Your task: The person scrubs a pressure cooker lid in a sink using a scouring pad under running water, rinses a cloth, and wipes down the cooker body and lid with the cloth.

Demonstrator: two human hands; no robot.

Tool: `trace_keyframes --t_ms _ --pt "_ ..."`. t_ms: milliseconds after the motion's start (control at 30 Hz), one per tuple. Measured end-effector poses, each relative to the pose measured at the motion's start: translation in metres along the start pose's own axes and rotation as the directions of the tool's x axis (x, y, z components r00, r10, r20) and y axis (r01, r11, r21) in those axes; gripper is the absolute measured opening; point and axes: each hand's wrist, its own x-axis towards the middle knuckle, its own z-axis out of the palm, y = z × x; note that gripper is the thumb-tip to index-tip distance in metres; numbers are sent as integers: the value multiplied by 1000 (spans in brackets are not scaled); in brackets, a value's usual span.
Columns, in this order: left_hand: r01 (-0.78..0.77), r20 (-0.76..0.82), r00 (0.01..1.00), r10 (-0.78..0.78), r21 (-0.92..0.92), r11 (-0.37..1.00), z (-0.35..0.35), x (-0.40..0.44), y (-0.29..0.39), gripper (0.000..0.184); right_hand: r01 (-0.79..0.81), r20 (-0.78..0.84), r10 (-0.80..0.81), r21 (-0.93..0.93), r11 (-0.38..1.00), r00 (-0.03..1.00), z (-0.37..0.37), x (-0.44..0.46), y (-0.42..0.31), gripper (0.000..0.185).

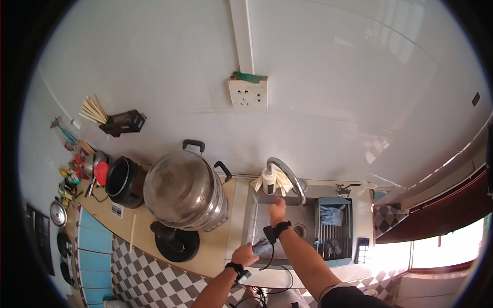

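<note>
Gray cloth (262,247) sits pinched in the left grip (245,255).

Kitchen: tap (291,175) is arching over sink (307,219); steel pot (179,190) is standing on surface (218,246); chopsticks (93,110) are filling wall rack (122,123).

Two grips (245,255) (277,209), one curved faucet (287,171), one sink (261,218), one steel steamer (179,189), one phone (362,250)

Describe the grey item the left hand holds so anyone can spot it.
Start at the sink beneath the curved faucet. Toward its front-left side, the left hand has a grey, cloth-like item in its grip. Being held sets it apart from the blue-grey cloth lying in the basket.
</note>
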Motion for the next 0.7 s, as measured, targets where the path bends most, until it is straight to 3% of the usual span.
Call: trace_keyframes --t_ms 33,67,100,133,167,200,233,267,300,333,467,500,533,567,600,633,667,700 --pt "-7 -2 1000 7 -20 1000 -4 -11 -2 54 -18 -112 30 108 994 993 8 2 -9 54" --pt "2 -3 1000 -2 -48 999 -6 -21 -4 56 22 -209 -6 74 997 978 16 15 -3 54" --pt "8 5 1000 -8 -36 999 -5 -25 -10 56 165 -286 -121 134 977 951 23 21 -3 51" --pt "18 7 1000 -18 -30 999 -2 -29 -15 57 179 -261 -122 209 961 958 22 17 -16 46" --pt "23 -14 1000 -23 -41 999 3 -32 -21 57 245 -334 -161 225 943 929 28 24 -12 42" --pt "32 -39 999 -34 -57 998 8 -33 -27 58 61 -217 1 278 959 976 23 3 -42 53" --pt "56 -36 998 -58 -59 997 6 -37 -28 60 168 -234 -130 148 975 963 24 11 -34 50" --pt "77 -31 996 -78 -32 996 8 -38 -32 61 268 -369 -214 102 958 904 37 9 -30 48" --pt "94 -42 994 -96 -47 994 4 -42 -31 60 422 -351 -361 112 900 864 39 14 -26 49" --pt "107 -50 993 -111 -65 992 0 -47 -27 60 481 -311 -427 122 868 849 43 12 -33 53" --pt "100 -97 989 -113 -133 986 -4 -57 -27 61 463 -166 -435 205 862 885 41 -6 -48 55" --pt "98 -94 989 -114 -160 982 -5 -58 -29 60 396 -91 -386 241 886 918 35 -14 -47 51" --pt "101 -102 988 -118 -161 982 -4 -60 -31 60 316 -109 -301 164 935 947 29 -28 -40 49" --pt "76 -129 987 -99 -170 982 -3 -61 -33 60 206 -25 -206 -28 978 978 15 -9 -1 48" --pt "50 -158 984 -79 -180 982 -3 -61 -35 60 148 56 -141 -162 976 989 1 -45 -14 41" --pt "45 -169 983 -77 -189 981 -6 -63 -34 60 151 262 -127 -75 986 957 -14 -25 39 35" --pt "17 -194 979 -60 -216 976 -9 -66 -31 59 -19 335 57 -117 993 940 -26 -76 9 37" --pt "-11 -220 975 -45 -245 969 -11 -67 -29 59 -38 427 117 -188 981 897 -37 -119 -16 46"
